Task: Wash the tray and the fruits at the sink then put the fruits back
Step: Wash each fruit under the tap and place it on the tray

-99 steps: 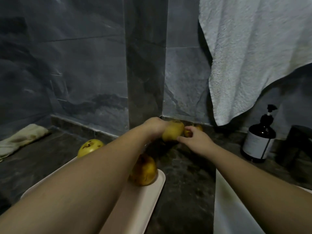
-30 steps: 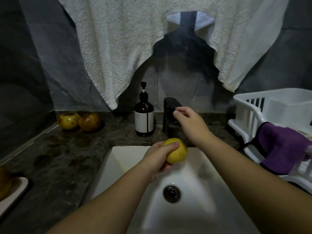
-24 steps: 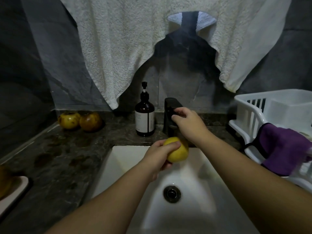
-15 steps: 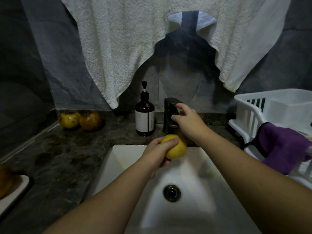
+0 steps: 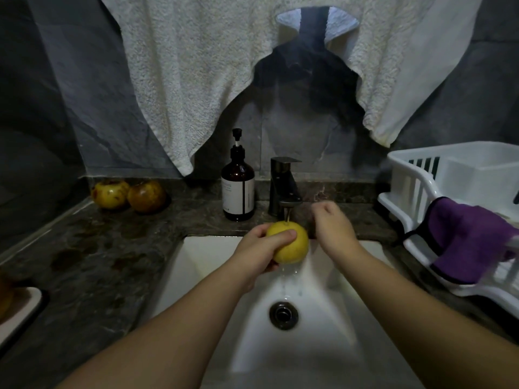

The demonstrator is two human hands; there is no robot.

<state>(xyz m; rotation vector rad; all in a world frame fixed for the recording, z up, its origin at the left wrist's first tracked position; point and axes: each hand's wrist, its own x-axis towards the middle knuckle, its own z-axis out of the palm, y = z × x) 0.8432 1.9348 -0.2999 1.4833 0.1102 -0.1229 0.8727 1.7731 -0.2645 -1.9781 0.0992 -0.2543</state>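
My left hand [image 5: 259, 249] grips a yellow fruit [image 5: 292, 245] over the white sink [image 5: 351, 318], right under the spout of the black faucet [image 5: 283, 189]. A thin stream of water runs onto the fruit and drips into the basin. My right hand [image 5: 332, 223] hovers just right of the fruit with its fingers curled, blurred and holding nothing. Two more yellow-brown fruits [image 5: 127, 193] lie on the dark counter at the back left. The pale tray [image 5: 26, 307] shows at the left edge, with another fruit [image 5: 4, 294] partly visible on it.
A brown soap pump bottle [image 5: 238, 189] stands left of the faucet. A white dish rack [image 5: 449, 197] with a purple cloth [image 5: 471, 237] over its rim sits on the right. White towels [image 5: 196, 66] hang above the counter. The sink drain [image 5: 283, 315] is open.
My right hand has left the faucet handle and dropped down beside the fruit. Water now runs from the spout. My left hand has lifted the fruit under the stream.
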